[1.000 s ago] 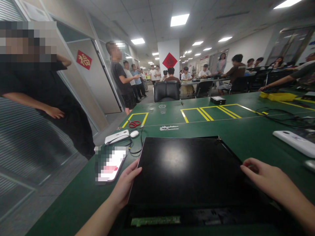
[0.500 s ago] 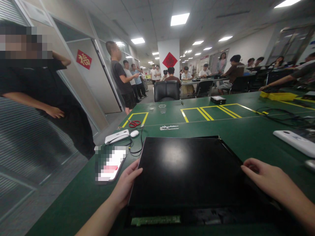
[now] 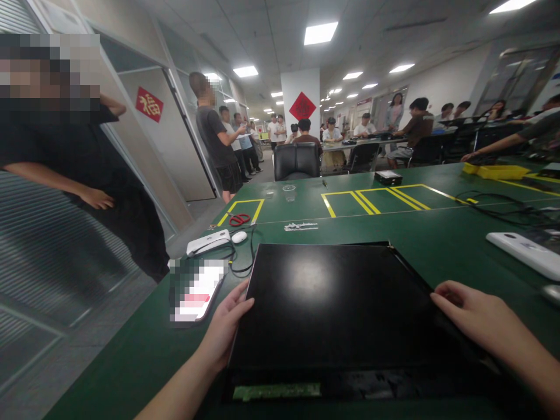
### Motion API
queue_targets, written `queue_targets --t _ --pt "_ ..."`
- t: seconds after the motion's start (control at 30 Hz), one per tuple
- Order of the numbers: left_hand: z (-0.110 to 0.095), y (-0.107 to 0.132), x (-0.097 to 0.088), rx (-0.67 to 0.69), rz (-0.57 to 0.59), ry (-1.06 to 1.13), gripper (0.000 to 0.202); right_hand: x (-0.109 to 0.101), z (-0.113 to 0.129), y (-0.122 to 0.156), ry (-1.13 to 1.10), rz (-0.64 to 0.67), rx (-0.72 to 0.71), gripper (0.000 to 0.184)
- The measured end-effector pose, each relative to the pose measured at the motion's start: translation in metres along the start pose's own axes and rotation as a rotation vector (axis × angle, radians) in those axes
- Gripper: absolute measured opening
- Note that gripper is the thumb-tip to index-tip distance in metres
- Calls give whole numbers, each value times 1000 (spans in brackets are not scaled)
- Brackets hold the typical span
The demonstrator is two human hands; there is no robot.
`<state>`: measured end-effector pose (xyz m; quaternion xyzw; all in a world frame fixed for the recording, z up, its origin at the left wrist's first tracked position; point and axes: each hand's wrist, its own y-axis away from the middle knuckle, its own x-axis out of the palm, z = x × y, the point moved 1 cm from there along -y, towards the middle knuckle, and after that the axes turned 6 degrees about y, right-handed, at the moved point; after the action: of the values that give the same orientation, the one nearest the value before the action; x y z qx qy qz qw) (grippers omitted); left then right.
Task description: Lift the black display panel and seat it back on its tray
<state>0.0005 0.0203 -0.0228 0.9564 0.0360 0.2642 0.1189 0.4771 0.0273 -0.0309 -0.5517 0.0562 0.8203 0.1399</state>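
A flat black LCD panel (image 3: 332, 309) is in front of me, its glossy face up with a ceiling light mirrored in it. A green circuit strip (image 3: 277, 390) shows along its near edge. My left hand (image 3: 230, 324) is closed on the panel's left edge, thumb on top and fingers partly hidden beneath. On the opposite side, my right hand (image 3: 466, 309) pinches the right edge between thumb and curled fingers. A thin black frame (image 3: 409, 262) sticks out past the panel at the upper right. The dark lower right corner is hard to make out.
Left of the panel lie a phone (image 3: 199, 291), a white device (image 3: 209, 241) with a black cable, a white mouse (image 3: 239, 237) and red-handled scissors (image 3: 240, 220). A clear cup (image 3: 289, 193) stands farther back. Another white device (image 3: 522, 255) is at right. A person (image 3: 79, 169) stands at left.
Both hands keep their places on the panel's edges, with the right hand and panel edge shifted only very slightly to the right. Nothing else has visibly moved on the table.
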Motion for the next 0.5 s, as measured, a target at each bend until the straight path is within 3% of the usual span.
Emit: queue_targets --t 0.2,0.4,0.5 --pt "-11 8 8 57 -21 -96 71 -1 3 1 -32 25 12 39" --pt "-22 6 -6 341 -50 -564 47 -7 10 1 -31 40 47 39" --pt "-21 1 -16 367 -58 -710 49 -10 13 2 -33 55 73 38"
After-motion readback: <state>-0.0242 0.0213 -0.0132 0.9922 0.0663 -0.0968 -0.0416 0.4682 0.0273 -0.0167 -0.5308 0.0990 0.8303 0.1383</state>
